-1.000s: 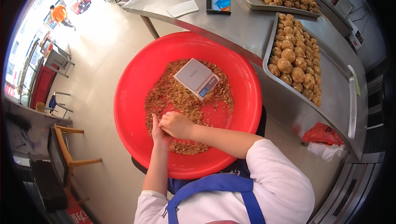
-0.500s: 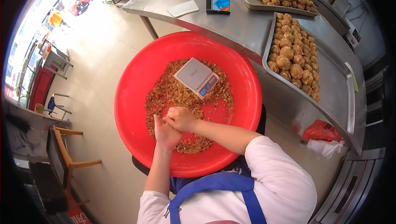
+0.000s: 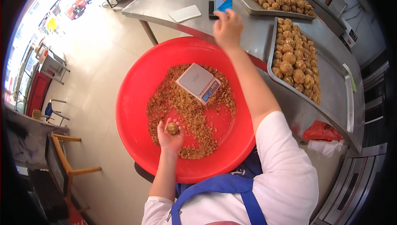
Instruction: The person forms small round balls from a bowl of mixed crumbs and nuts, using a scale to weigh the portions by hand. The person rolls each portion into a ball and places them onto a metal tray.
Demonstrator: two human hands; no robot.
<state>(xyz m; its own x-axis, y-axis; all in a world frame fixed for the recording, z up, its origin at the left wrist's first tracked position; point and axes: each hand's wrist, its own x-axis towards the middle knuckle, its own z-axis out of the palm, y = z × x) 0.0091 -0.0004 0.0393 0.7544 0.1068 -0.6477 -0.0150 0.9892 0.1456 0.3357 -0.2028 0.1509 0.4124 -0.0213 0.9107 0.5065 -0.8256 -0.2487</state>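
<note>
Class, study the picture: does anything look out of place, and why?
Yes: the digital scale sits amid the crumbly mixture inside the red basin, which looks odd because scales usually stand on a clean, firm surface.

Your left grip [image 3: 170, 142] lies palm up, cupped; your right arm [image 3: 252, 85] stretches well forward, the right grip [image 3: 228, 30] partly curled.

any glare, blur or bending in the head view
In the head view, glare washes out the outdoor area at upper left; edges of the table bow; the corners are black; the ball in the left hand looks fairly clear.
</note>
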